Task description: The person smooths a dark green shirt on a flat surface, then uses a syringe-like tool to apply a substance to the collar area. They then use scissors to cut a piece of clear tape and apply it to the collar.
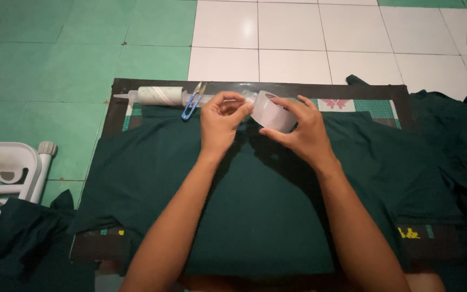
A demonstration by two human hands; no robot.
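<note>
My right hand (301, 132) holds a roll of clear packing tape (272, 112) above a dark green garment (255, 194) spread flat on a dark mat (255, 86). My left hand (220, 121) pinches the loose end of the tape, fingers touching the roll's left side. Both hands hover over the upper middle of the garment.
Blue thread snips (191, 103) and a white tube with a nozzle (158, 95) lie at the mat's far edge. A white plastic stool (6, 178) stands on the left on the green tiled floor. More dark green cloth lies bunched at lower left (28, 238) and at right (460, 140).
</note>
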